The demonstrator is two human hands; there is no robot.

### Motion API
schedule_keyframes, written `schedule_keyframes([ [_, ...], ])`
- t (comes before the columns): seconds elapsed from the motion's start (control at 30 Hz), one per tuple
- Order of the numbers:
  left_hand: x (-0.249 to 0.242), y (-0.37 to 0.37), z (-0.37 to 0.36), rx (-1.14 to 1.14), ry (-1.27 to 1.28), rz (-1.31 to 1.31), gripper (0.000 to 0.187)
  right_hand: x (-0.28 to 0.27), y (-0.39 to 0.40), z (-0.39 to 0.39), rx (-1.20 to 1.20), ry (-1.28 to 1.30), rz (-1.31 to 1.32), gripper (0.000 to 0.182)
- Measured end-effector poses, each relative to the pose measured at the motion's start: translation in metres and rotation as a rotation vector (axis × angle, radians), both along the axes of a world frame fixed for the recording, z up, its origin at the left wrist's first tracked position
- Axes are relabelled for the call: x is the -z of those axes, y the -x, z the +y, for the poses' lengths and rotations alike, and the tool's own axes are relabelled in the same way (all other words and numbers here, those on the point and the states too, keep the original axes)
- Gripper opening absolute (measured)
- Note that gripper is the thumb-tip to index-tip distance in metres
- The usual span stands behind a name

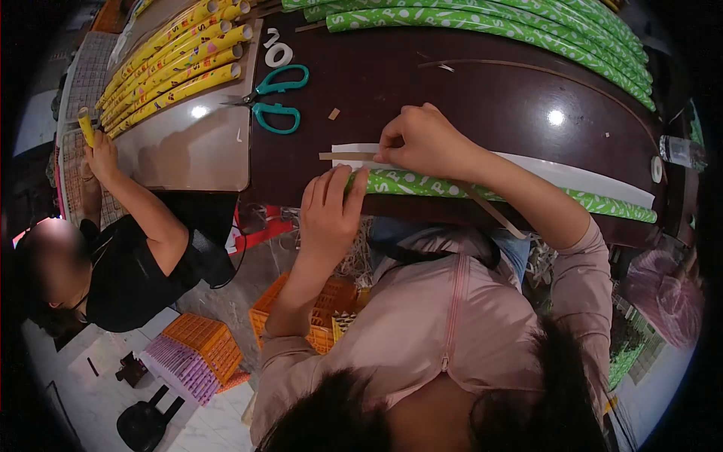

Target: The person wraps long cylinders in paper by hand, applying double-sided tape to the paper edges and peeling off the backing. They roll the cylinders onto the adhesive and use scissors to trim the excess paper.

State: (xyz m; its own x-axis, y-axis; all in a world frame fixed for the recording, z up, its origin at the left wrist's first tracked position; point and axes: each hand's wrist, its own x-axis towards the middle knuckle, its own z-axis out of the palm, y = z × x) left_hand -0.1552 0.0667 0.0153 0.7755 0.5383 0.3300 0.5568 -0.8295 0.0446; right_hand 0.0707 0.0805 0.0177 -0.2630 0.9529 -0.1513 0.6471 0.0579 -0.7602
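A roll of green and white patterned wrapping paper (407, 182) lies along the near edge of the dark table, its loose white edge (557, 167) spread flat behind it. My left hand (331, 207) holds the roll's left end, fingers laid over it. Above the paper's white edge, my right hand (429, 143) is closed in a pinch on a thin brown strip (346, 157). One end of the strip sticks out to the left; what looks like its other end hangs past the table edge below my right forearm.
Teal-handled scissors (280, 98) and a white tape ring (279, 54) lie behind my left hand. Several green rolls (489, 30) are stacked at the back, yellow rolls (181, 83) at the left. A co-worker's hand (102, 158) holds a yellow roll. Orange crates (199, 343) stand below.
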Motion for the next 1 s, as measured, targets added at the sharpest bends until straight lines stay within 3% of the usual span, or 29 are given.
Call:
schedule_keyframes([
  [1.0, -0.0065, 0.0012, 0.0068, 0.056, 0.144, 0.018, 0.043, 0.0040, 0.0045, -0.0043, 0.043, -0.071, -0.029, 0.015],
])
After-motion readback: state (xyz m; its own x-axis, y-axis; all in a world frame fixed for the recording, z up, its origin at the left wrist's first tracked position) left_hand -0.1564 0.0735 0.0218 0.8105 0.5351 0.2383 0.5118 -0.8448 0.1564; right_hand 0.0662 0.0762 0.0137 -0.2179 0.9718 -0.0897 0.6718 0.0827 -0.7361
